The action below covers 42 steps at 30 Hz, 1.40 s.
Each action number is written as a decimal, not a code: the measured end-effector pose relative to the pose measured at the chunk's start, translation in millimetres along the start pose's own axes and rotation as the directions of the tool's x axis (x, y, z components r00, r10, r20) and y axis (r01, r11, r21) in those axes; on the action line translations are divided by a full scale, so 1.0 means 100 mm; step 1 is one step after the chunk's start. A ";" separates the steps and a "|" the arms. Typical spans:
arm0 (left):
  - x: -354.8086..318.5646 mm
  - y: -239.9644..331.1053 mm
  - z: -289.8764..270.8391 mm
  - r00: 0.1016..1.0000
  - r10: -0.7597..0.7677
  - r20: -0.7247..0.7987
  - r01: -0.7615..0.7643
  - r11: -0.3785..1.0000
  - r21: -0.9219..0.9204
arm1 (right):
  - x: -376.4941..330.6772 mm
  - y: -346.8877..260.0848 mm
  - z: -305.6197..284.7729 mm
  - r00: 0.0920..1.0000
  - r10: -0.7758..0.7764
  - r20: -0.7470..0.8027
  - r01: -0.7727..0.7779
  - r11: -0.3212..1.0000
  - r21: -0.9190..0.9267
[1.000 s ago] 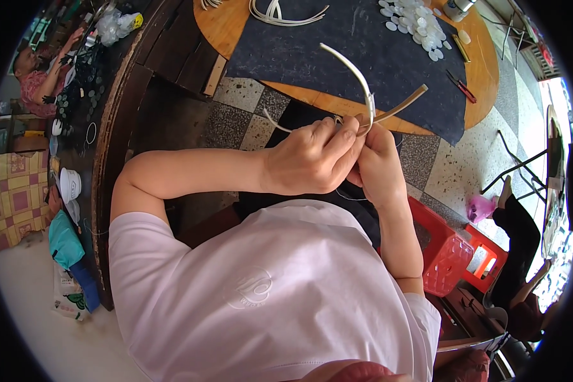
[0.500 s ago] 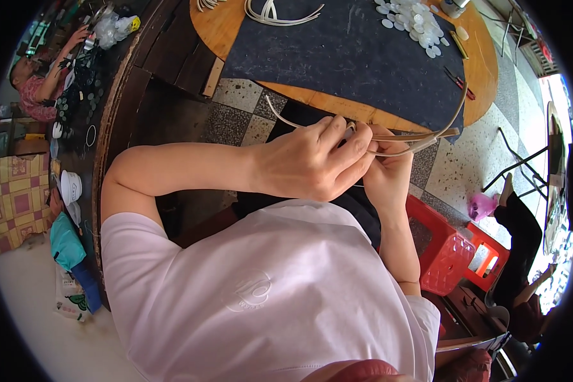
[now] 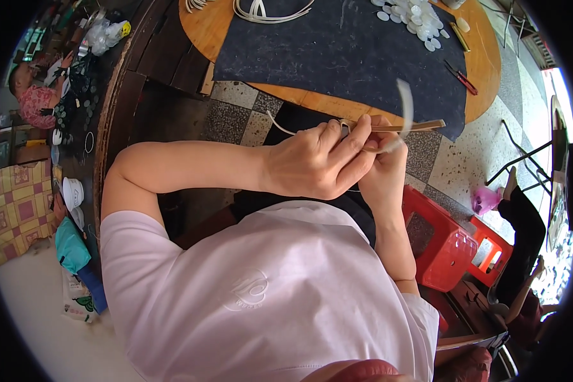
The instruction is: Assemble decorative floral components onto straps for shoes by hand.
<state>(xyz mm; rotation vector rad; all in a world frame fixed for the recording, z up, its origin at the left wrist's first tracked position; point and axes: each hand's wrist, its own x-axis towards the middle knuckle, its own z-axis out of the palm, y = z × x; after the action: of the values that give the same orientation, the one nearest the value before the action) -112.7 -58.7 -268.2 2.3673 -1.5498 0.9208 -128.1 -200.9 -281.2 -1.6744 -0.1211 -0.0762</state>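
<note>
Both my hands meet in front of my chest, just off the near edge of the table. My left hand (image 3: 321,159) is closed, thumb and fingers pinched around a thin, pale, curved strip (image 3: 279,125), one end of which sticks out to the left. Close against it, my right hand (image 3: 385,169) is closed too, with its fingertips on the same work. A flat tan stick (image 3: 423,126) juts rightward from between the fingers. Above my right hand curves a pale strip end (image 3: 405,105), smeared by motion. The exact contact between fingertips and strip is hidden.
A dark mat (image 3: 337,57) covers most of the wooden table (image 3: 487,63). On it lie translucent discs (image 3: 414,19), red-handled pliers (image 3: 461,79) and bundled pale strips (image 3: 267,16). Red stools (image 3: 436,248) stand at my right. People sit at far left (image 3: 38,102) and far right (image 3: 522,242).
The long pale strip right of my hands has swung upward and leftward and is now blurred. Both hands stay together in nearly the same place, still closed.
</note>
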 end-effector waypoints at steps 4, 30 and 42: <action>0.03 -0.04 0.09 0.999 -0.042 -0.026 0.041 0.998 -0.039 | 0.09 -0.07 -0.05 0.994 0.112 0.008 -0.112 0.993 0.032; 0.17 -0.44 0.03 0.878 -0.475 0.057 0.191 0.240 -0.952 | 0.46 -0.27 -0.45 0.936 0.261 0.234 -0.342 0.827 0.446; 0.16 -0.22 0.05 0.836 -0.521 0.173 0.023 -0.280 -0.960 | 0.33 -0.13 -0.28 0.876 0.019 0.481 -0.436 0.456 0.776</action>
<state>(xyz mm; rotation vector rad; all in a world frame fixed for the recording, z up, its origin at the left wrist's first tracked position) -86.6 -63.4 -259.0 0.9966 -0.7152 -0.2333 -96.8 -225.7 -261.0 -0.6020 -0.2008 0.5027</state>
